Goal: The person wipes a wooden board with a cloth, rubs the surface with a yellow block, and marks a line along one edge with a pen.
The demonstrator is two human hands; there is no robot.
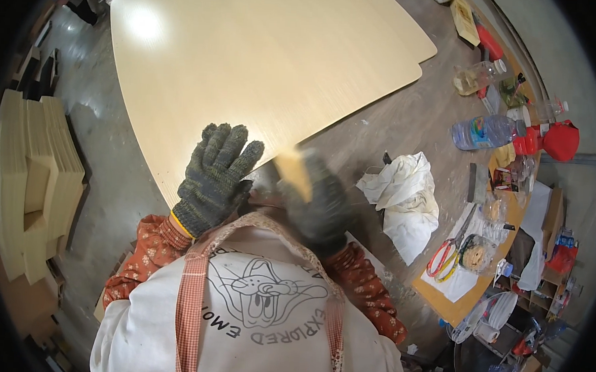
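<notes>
The gloved right hand (318, 204), blurred, grasped a yellowish block (295, 175) by the near edge of a pale board (250, 62); the gloved left hand (217, 178) lay on the board, fingers extended, grasping nothing. The board lay on a brown table (389, 120), a crumpled white cloth (406, 198) to its right, plastic bottles (484, 132) farther off.
</notes>
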